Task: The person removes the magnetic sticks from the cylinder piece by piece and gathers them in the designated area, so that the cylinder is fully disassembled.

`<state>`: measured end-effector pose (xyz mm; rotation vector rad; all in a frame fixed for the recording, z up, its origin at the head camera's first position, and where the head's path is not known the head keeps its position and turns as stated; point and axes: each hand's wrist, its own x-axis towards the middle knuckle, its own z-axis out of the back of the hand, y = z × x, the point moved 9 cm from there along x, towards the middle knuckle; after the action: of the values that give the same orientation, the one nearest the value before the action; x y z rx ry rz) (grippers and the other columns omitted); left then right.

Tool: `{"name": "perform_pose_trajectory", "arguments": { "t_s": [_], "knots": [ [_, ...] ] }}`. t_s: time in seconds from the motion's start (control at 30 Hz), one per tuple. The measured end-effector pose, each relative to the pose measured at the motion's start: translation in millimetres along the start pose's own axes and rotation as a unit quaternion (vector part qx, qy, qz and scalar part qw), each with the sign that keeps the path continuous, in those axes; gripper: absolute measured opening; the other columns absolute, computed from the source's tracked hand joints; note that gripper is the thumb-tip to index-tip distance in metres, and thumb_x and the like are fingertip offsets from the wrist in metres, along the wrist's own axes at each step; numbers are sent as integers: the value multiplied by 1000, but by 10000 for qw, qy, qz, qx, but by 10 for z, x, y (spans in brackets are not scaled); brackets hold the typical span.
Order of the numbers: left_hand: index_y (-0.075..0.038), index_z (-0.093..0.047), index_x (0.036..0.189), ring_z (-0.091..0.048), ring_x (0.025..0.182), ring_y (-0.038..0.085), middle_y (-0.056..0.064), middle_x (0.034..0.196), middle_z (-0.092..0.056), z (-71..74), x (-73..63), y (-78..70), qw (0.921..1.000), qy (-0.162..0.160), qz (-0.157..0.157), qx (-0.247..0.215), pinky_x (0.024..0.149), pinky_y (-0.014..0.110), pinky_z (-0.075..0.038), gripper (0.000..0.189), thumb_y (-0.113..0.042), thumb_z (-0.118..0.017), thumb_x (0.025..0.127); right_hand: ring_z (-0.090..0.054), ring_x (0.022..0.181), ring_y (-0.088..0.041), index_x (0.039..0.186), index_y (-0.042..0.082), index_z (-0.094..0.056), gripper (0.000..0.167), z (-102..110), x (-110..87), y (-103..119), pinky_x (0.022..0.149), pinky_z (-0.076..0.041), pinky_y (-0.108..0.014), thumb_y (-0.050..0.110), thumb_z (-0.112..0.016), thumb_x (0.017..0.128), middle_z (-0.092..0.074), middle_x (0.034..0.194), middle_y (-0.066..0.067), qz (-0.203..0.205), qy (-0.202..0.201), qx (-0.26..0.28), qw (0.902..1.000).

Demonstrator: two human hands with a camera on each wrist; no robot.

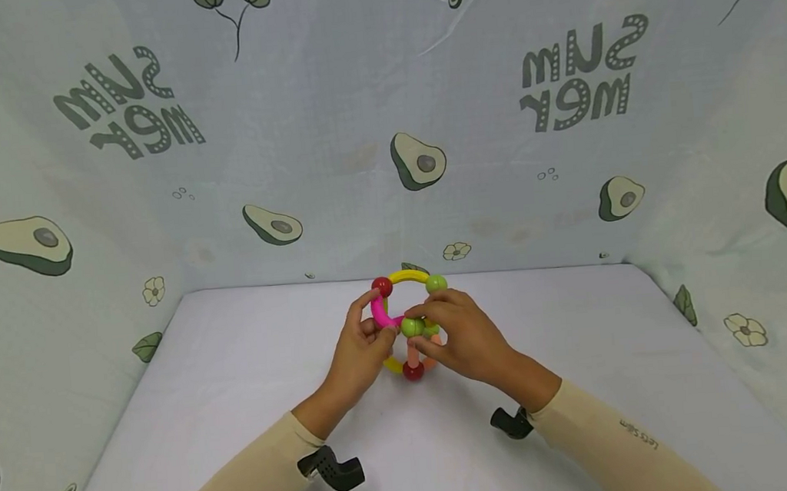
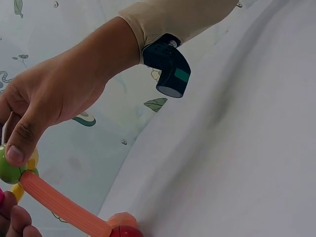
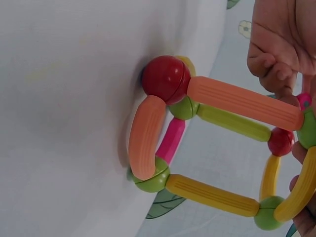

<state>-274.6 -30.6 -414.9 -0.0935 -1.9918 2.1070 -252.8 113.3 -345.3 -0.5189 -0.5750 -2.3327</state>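
Note:
A frame of coloured rods and balls stands on the white table, upright in the head view. My left hand [image 1: 361,348] grips its curved magenta rod [image 1: 378,310] on the left side, index finger near the upper red ball [image 1: 381,286]. From the right, my right hand [image 1: 473,335] pinches the front green ball [image 1: 411,327]; in the left wrist view its thumb lies on that ball [image 2: 10,172]. A straight salmon rod [image 2: 66,203] runs from there down to a lower red ball [image 3: 165,79]. Yellow and lime rods form other sides. The fingers partly hide the top joints.
The white tabletop [image 1: 268,325] spreads around the frame, with a printed cloth backdrop [image 1: 329,127] behind it. Black wrist cameras sit at the left cuff [image 1: 335,470] and the right cuff [image 1: 512,423].

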Motion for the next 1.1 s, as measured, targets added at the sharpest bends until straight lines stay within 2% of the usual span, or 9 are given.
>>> {"name": "perform_pose_trajectory", "arguments": {
  "t_s": [0.1,0.2,0.37,0.53,0.83,1.1],
  "knots": [
    [-24,-22,159,-58,80,26,23,105,-64,22,-3,41,10000,-36,83,-32,72,23,-53,74,-14,-65,100,-54,114,-22,119,16,-74,44,-6,-7,-6,94,-53,-43,26,-91,79,-71,103,4,-26,12,-18,10000],
    [-19,-19,160,-61,82,26,18,106,-66,57,-5,82,9998,-119,148,70,76,24,-54,77,-14,-66,99,-54,115,-22,120,17,-74,45,-11,-11,-14,94,-53,-43,26,-92,79,-71,104,4,-73,25,-42,10000],
    [-12,-24,157,-61,83,22,9,105,-67,125,-11,153,9990,-191,186,360,74,24,-53,74,-15,-67,98,-54,117,-23,120,17,-74,45,-16,-18,-18,95,-53,-43,27,-91,79,-71,104,4,-121,58,-72,9999],
    [-10,-29,155,-60,83,21,8,106,-67,204,-11,217,9975,-273,123,636,70,24,-53,71,-13,-69,97,-54,117,-23,121,17,-74,44,-21,-27,-15,95,-53,-43,27,-90,81,-70,103,4,-147,98,-90,9998],
    [-8,-35,152,-62,85,21,8,108,-64,297,-6,243,9946,-367,-29,969,71,26,-55,66,-9,-69,96,-54,118,-23,122,17,-74,44,-19,-40,-15,98,-52,-44,27,-90,81,-70,105,5,-215,123,-127,9996],
    [-5,-39,150,-60,85,21,7,107,-63,326,-5,261,9930,-237,-68,1151,69,26,-54,64,-9,-71,95,-54,121,-24,122,15,-73,46,-21,-55,6,102,-50,-46,26,-90,81,-71,113,2,-130,-8,-158,9998]
  ]
}}
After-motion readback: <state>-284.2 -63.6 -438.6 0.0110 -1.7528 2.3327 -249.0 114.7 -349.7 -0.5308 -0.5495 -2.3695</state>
